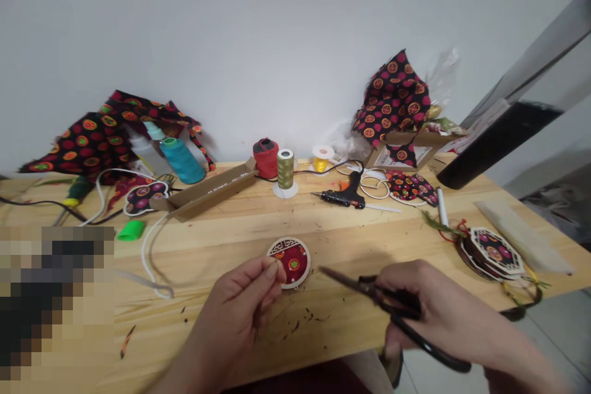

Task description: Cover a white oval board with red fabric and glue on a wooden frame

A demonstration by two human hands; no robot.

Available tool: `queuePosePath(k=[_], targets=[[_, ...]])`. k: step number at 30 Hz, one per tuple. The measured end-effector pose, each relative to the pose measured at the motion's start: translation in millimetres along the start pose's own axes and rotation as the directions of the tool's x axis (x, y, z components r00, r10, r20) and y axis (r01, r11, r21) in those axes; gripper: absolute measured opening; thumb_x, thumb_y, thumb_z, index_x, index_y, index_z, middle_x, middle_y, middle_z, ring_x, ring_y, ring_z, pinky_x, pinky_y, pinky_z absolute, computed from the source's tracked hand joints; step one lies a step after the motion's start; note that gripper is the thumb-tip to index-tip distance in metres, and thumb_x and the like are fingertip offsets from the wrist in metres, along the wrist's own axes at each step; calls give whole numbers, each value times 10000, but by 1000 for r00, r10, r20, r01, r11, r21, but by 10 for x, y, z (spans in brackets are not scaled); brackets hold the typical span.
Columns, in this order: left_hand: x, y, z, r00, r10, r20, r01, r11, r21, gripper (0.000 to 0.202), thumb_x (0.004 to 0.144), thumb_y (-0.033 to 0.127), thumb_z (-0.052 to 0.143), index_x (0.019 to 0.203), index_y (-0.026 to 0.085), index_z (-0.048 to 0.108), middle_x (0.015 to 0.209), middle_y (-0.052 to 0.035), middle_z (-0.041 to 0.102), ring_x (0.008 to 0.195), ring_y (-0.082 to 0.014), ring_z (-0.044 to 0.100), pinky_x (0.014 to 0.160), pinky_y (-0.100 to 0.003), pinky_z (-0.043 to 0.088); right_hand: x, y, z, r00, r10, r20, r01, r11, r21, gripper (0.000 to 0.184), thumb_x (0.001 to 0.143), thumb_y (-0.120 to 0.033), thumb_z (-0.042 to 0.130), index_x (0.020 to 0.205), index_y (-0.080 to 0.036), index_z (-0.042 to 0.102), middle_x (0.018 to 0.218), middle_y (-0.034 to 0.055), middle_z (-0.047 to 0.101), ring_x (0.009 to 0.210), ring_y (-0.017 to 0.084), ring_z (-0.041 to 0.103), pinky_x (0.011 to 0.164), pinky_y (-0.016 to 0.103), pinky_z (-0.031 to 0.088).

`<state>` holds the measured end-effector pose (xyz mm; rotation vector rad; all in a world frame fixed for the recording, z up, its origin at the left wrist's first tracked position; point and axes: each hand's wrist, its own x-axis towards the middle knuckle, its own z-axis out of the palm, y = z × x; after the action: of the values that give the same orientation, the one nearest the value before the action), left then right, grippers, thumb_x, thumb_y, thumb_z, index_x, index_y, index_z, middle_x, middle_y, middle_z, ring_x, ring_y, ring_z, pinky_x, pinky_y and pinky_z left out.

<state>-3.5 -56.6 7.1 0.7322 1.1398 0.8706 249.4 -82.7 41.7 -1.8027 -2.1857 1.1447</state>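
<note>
Between the thumb and fingers of my left hand (249,295) is the edge of a round wooden-framed pendant (294,261), with red patterned fabric inside and a lattice cut-out along its top. My right hand (429,301) grips a pair of dark scissors (383,301). Their tips point left at the pendant, a short gap away from it. Whether the blades are fully closed is hard to make out. Dark snippets lie on the table below the pendant.
A black glue gun (344,194), an olive thread spool (285,171) and a cardboard tray (207,191) stand behind. Stacked octagonal pieces (494,252) lie at the right, a green cap (131,231) and white cable (146,246) at the left. Patterned fabric (392,98) leans on the wall.
</note>
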Motion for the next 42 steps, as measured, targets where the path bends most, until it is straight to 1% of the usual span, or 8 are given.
queuePosePath(k=[5, 10, 15, 19, 21, 23, 27, 42], targets=[[43, 47, -11, 994, -10, -104, -3, 992, -129, 265, 571, 345, 793, 607, 144, 624, 478, 70, 415, 443, -37, 253, 402, -150, 152, 36, 417, -48, 933, 245, -264, -333, 864, -378, 225, 775, -378, 532, 713, -174, 606, 697, 80, 653, 614, 199, 570, 545, 272, 334], [48, 34, -18, 999, -6, -37, 0, 986, -166, 217, 652, 321, 751, 650, 142, 629, 490, 71, 400, 446, -33, 224, 408, -150, 149, 39, 682, -40, 915, 295, -276, -388, 832, -396, 236, 796, -349, 480, 698, -166, 591, 702, 103, 661, 592, 201, 599, 528, 271, 348], [67, 66, -34, 1000, -11, -3, 10, 979, -203, 198, 678, 301, 738, 663, 144, 618, 499, 70, 393, 450, -32, 230, 411, -149, 154, 17, 696, -125, 940, 277, -200, -334, 867, -370, 201, 789, -318, 474, 699, -193, 604, 701, 56, 659, 579, 172, 608, 524, 256, 384], [69, 112, -31, 1000, -11, 20, 15, 981, -194, 177, 697, 284, 719, 694, 139, 620, 503, 73, 394, 445, -29, 217, 407, -150, 146, 94, 490, -121, 862, 347, -369, -491, 750, -443, 220, 782, -293, 496, 668, -171, 640, 667, 100, 645, 625, 245, 631, 554, 332, 443], [65, 132, -7, 999, -12, 31, 17, 983, -184, 173, 700, 278, 711, 694, 134, 616, 505, 73, 396, 446, -29, 221, 407, -151, 144, 171, 276, -46, 858, 110, -501, -345, 846, -406, 205, 814, -251, 490, 791, -164, 673, 830, 123, 662, 767, 266, 635, 676, 394, 477], [59, 149, 31, 999, -12, 41, 19, 984, -176, 178, 701, 281, 708, 686, 132, 611, 498, 75, 393, 444, -31, 224, 406, -153, 145, 271, 7, 82, 776, -224, -589, 116, 969, -217, 185, 848, -247, 508, 916, -200, 673, 947, 80, 660, 900, 219, 607, 781, 366, 482], [52, 156, 101, 998, 8, 55, 1, 988, -156, 193, 733, 285, 681, 647, 139, 589, 494, 77, 387, 446, -39, 230, 412, -166, 157, 482, -491, 373, 602, -354, -715, 550, 834, 50, 142, 758, -198, 690, 896, -230, 683, 777, 12, 649, 771, 165, 573, 681, 303, 479], [53, 103, 124, 997, 48, 64, -41, 994, -103, 232, 759, 317, 657, 618, 142, 600, 512, 67, 404, 466, -51, 231, 424, -177, 164, 675, -676, 543, 548, -423, -722, 643, 765, 39, 91, 745, -167, 705, 755, -257, 718, 675, -1, 573, 740, 165, 480, 668, 317, 444]])
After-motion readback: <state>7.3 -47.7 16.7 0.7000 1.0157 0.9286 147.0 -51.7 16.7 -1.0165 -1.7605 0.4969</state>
